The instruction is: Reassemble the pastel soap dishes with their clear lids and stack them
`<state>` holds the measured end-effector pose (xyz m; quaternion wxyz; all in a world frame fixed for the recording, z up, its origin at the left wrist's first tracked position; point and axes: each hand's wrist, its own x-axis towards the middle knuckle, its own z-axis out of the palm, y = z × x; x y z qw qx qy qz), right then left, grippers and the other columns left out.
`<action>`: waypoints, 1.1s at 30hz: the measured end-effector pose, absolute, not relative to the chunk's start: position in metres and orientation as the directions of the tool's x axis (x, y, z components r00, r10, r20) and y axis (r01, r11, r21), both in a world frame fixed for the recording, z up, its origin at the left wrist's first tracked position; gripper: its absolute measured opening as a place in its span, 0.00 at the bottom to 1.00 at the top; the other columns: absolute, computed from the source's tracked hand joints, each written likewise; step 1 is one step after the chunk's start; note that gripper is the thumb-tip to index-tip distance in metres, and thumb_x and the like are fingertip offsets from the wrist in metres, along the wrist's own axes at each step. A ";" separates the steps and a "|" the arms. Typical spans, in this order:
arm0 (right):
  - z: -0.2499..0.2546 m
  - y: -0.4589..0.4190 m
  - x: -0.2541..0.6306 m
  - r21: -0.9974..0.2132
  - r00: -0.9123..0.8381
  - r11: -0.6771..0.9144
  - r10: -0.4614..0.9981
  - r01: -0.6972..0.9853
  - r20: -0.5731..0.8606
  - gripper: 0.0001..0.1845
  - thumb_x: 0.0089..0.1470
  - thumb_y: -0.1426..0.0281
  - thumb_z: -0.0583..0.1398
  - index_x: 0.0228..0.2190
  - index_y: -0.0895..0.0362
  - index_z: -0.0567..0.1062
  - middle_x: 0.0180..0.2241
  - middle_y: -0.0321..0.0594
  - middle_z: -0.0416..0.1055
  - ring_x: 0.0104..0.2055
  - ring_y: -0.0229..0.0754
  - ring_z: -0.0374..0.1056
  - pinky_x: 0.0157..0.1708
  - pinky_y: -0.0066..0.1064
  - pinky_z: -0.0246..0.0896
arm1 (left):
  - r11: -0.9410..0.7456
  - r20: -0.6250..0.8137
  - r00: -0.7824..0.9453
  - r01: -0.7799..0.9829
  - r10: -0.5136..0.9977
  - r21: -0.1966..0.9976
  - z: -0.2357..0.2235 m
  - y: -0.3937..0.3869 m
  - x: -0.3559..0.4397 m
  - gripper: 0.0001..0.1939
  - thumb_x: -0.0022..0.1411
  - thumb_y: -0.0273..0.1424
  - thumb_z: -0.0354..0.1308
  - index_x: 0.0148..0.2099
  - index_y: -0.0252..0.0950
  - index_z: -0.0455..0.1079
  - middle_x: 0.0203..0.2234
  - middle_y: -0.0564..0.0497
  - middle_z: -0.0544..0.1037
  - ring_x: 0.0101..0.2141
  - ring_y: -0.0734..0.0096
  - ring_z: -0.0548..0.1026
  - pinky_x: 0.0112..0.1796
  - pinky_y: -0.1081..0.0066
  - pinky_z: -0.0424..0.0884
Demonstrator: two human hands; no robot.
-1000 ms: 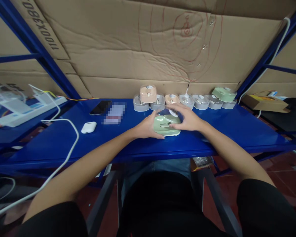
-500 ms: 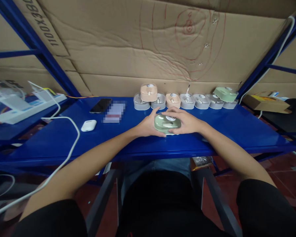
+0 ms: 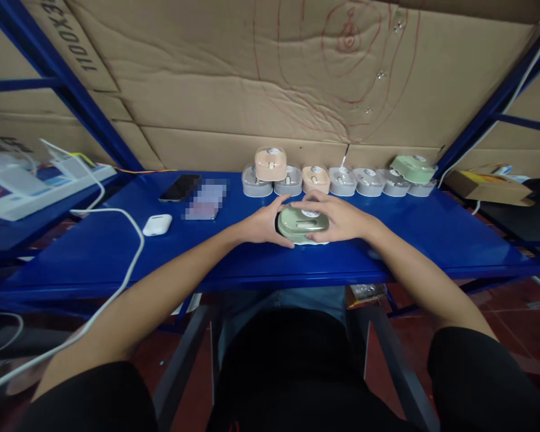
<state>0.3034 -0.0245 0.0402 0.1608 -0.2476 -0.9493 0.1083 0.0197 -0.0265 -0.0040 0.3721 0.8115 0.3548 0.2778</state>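
A small green oval plastic box (image 3: pixel 300 225) with a clear domed cover and a round white sticker rests near the front of the blue table. My left hand (image 3: pixel 266 222) cups its left end, thumb low at the front and a finger raised behind; a dark gap shows beside the palm. Curled over the right end is my right hand (image 3: pixel 337 217), fingers on top and thumb on the front side. A pale edge shows under the box. The left fingers behind it are partly hidden.
Along the cardboard wall stand several grey boxes (image 3: pixel 369 182) and a peach box (image 3: pixel 315 179). Another peach box (image 3: pixel 270 163) and a green box (image 3: pixel 414 168) sit on top of the row. Left lie two phones (image 3: pixel 180 187), a white earbud case (image 3: pixel 157 225) and a white cable (image 3: pixel 132 264).
My left thumb has drawn back slightly to the left along the green box. My right hand keeps its grip. The whole view has shifted a little.
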 end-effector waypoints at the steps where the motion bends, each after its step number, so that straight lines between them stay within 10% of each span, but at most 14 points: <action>1: 0.041 -0.025 0.303 -0.281 -0.825 0.853 0.508 0.440 0.248 0.45 0.62 0.52 0.69 0.76 0.47 0.72 0.64 0.51 0.72 0.64 0.63 0.73 0.67 0.55 0.71 | -0.463 0.188 0.588 0.360 0.787 0.810 -0.004 -0.026 0.019 0.77 0.43 0.46 0.87 0.85 0.39 0.48 0.74 0.26 0.71 0.75 0.28 0.70 0.72 0.33 0.67; 23: 0.020 -0.017 0.305 -0.264 -0.826 0.862 0.497 0.433 0.267 0.50 0.62 0.46 0.70 0.79 0.47 0.66 0.68 0.52 0.70 0.66 0.64 0.73 0.65 0.56 0.74 | -0.495 0.185 0.599 0.406 0.779 0.768 -0.008 -0.020 0.016 0.77 0.44 0.47 0.86 0.85 0.34 0.47 0.74 0.24 0.71 0.74 0.24 0.69 0.72 0.33 0.66; 33: 0.032 -0.033 0.343 -0.281 -0.751 0.747 0.650 0.602 0.119 0.62 0.55 0.45 0.76 0.81 0.42 0.60 0.67 0.52 0.71 0.62 0.68 0.75 0.61 0.60 0.76 | -0.543 0.221 0.575 0.479 0.788 0.690 -0.011 -0.016 0.010 0.61 0.58 0.48 0.76 0.83 0.35 0.51 0.63 0.34 0.81 0.66 0.40 0.78 0.70 0.42 0.68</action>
